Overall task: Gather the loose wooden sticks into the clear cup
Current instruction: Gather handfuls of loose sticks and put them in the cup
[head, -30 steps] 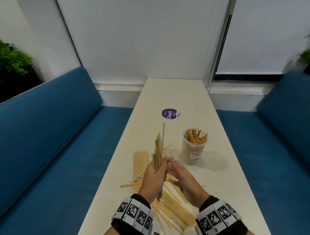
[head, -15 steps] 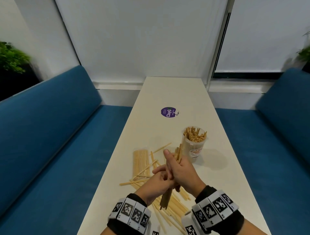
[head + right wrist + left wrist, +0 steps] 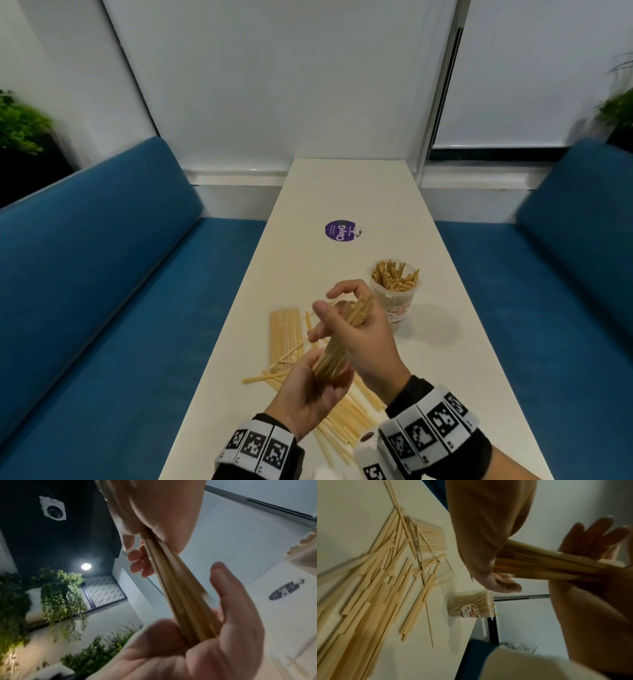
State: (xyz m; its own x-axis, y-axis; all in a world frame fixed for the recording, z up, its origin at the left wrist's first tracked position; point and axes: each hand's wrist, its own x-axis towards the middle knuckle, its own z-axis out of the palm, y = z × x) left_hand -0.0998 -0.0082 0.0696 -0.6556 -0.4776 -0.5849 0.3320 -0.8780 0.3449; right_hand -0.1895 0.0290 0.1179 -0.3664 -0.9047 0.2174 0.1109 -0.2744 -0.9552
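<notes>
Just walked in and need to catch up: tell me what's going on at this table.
A person is gathering wooden sticks into a clear cup, which stands on the white table already packed with sticks. Both hands hold one bundle of sticks above the table: the left hand grips its near end and the right hand holds its far end, which points toward the cup. Many loose sticks lie scattered on the table beneath the hands.

Pale tan wooden sticks (image 3: 344, 337); cream table (image 3: 346, 192); blue benches (image 3: 102, 260); purple round sticker (image 3: 340, 231); black-and-white checker-patterned wristbands (image 3: 258, 448); green foliage (image 3: 20, 123).
</notes>
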